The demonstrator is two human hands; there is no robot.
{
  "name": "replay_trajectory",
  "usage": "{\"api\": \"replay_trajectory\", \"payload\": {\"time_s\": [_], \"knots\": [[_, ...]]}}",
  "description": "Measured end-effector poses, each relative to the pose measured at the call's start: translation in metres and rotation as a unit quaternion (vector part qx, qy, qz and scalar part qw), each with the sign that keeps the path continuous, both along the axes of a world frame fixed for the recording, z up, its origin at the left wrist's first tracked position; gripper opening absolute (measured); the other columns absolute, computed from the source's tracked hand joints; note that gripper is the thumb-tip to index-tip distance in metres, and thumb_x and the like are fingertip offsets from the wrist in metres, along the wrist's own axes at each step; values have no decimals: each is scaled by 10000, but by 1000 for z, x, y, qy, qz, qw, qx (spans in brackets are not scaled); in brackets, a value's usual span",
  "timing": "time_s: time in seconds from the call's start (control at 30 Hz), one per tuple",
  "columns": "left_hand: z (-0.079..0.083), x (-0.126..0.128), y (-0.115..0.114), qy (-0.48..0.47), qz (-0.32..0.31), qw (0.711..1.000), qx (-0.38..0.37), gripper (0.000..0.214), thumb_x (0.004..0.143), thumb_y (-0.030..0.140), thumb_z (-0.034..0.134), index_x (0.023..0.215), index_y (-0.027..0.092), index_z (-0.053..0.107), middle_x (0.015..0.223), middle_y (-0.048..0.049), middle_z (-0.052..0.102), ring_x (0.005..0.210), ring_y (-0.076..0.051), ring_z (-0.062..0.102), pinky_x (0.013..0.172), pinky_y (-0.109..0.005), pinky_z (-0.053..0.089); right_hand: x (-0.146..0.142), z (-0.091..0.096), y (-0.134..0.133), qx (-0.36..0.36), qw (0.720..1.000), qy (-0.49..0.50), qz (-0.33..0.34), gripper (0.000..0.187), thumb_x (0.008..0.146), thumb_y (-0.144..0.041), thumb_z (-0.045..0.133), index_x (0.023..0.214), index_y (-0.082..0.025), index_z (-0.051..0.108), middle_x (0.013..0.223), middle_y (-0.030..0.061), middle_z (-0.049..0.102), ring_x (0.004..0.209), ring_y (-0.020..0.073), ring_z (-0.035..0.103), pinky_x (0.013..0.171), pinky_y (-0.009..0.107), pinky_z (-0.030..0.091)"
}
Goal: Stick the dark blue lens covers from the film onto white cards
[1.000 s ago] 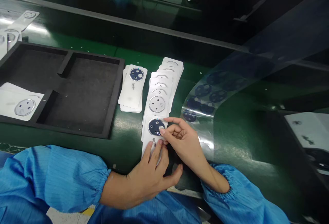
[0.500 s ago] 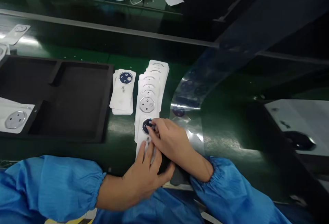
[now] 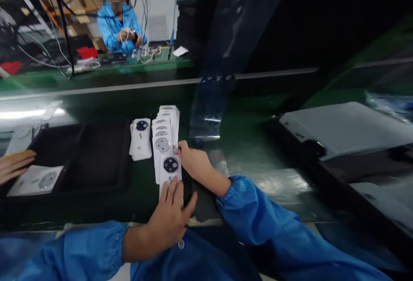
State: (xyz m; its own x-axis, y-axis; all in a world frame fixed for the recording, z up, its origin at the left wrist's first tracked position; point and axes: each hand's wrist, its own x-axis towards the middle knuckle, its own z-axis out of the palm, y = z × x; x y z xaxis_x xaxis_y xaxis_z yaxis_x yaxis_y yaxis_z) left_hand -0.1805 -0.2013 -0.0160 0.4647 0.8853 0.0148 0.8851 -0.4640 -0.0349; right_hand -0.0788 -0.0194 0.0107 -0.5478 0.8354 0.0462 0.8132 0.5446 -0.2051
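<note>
My left hand (image 3: 167,223) lies with fingers spread on the lower part of a white phone back cover (image 3: 165,177), which has a dark octagonal camera panel (image 3: 170,165) near its top. Just beyond is a fanned row of similar white covers (image 3: 162,145), the nearest with a silvery octagon. At the cover's upper right corner is my right hand (image 3: 197,162), thumb and forefinger pinched together; whether something small is between them is hidden. Left of the row, a small pile of white covers (image 3: 141,143) has a dark camera panel on top.
A clear film strip (image 3: 206,121) hangs down to the green bench. At left is a black tray (image 3: 121,160); another person's hand (image 3: 14,167) is by a white cover (image 3: 38,180). Grey-topped trays (image 3: 342,128) stand right. Across the bench sits a co-worker (image 3: 118,25) in blue.
The view has tilted up, bringing the co-worker into sight. My right hand has moved off the camera panel to the cover's right edge. Another person's hand has appeared at the left tray.
</note>
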Motion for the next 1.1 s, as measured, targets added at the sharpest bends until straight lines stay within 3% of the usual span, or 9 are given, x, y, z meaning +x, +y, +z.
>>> {"api": "replay_trajectory", "payload": {"time_s": [0.1,0.2,0.3,0.5,0.67,0.83,0.93,1.0,1.1], "knots": [[-7,-6,-17,9,-24,995,95,706,914,266,630,1527,82,332,1519,-311,396,1457,-463,319,1106,-606,426,31,6,40,43,996,82,-3,301,1044,-291,405,1289,-167,528,974,123,751,903,272,721,746,333,513],[-8,-16,-42,17,-79,978,193,471,950,78,476,1418,29,476,1420,-256,545,1404,-372,453,1090,-479,494,66,-2,80,50,980,138,132,372,995,-316,507,1335,-171,555,1350,142,641,1298,282,558,1052,410,454],[5,-23,-60,12,-103,976,194,425,991,76,413,1404,36,505,1388,-179,603,1389,-291,491,1113,-392,486,83,-21,99,19,972,107,209,530,996,-387,508,1475,-163,466,1556,138,450,1483,310,337,1161,490,353],[16,-26,-47,34,22,991,129,754,994,582,479,1538,78,340,1534,-208,441,1447,-321,407,1142,-490,441,82,-26,92,45,973,115,196,517,990,-382,561,1448,-147,510,1381,182,612,1307,318,547,1110,484,388],[13,-33,-40,64,-18,989,131,492,1027,408,489,1404,93,519,1430,-170,573,1340,-269,552,1103,-447,499,82,-14,90,20,970,158,185,337,947,-332,647,1249,-184,645,1151,109,695,1126,262,625,1012,419,439],[53,-55,-45,-3,-46,988,149,432,1019,170,393,1438,161,494,1350,-90,654,1273,-181,611,1065,-302,530,86,-14,97,-20,969,188,158,267,874,-292,721,1101,-163,664,1068,76,709,1024,224,654,901,324,473],[78,-79,-29,-41,36,967,249,532,987,111,429,1508,217,422,1334,-64,666,1227,-170,644,1062,-275,529,90,-10,94,-38,970,190,146,150,867,-267,696,990,-186,667,999,53,724,929,218,675,799,301,477],[87,-98,-5,-63,93,953,280,478,993,114,416,1449,229,499,1393,-68,624,1284,-197,604,1102,-343,509,91,-4,88,-56,970,192,140,108,859,-277,690,934,-203,668,974,39,739,896,220,688,784,304,475],[85,-126,44,-79,185,952,231,448,1022,144,286,1351,165,588,1454,-103,566,1405,-227,481,1175,-442,426,94,6,81,-136,959,210,136,222,846,-385,699,721,-211,642,981,59,761,993,258,701,842,329,483]]}}
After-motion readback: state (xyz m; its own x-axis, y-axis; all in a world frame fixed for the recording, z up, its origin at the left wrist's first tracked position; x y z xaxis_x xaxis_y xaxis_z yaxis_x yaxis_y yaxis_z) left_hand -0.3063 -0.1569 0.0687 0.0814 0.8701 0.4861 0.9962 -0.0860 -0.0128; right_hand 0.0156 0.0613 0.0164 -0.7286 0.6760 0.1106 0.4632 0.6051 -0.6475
